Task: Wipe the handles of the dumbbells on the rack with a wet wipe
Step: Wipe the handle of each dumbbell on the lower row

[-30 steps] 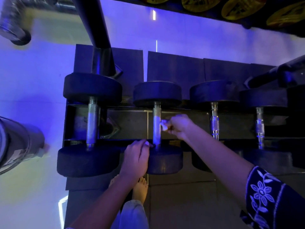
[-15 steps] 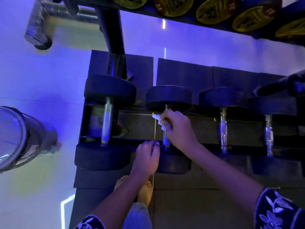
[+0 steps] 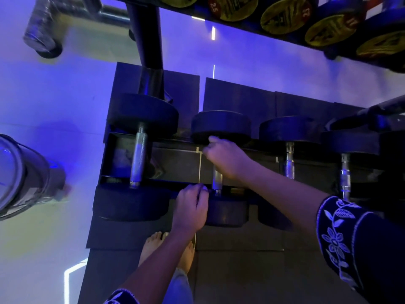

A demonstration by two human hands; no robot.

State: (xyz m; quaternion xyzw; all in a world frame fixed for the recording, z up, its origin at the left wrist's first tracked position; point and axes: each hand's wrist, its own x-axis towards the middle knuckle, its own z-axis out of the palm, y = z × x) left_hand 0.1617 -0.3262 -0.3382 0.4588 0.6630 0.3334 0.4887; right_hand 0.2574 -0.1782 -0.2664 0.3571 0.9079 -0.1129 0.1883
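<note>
Right hand (image 3: 228, 159) slid up the handle (image 3: 217, 178), gripping it; left hand (image 3: 192, 207) grips the dumbbell (image 3: 228, 213).

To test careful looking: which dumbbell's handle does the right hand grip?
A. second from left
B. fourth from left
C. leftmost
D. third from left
A: the right hand is curled round the second dumbbell's handle, near its far head; the leftmost handle is bare.

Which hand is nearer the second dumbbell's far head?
Right. The right hand grips the handle right by the far head; the left hand rests beside the near head.
</note>
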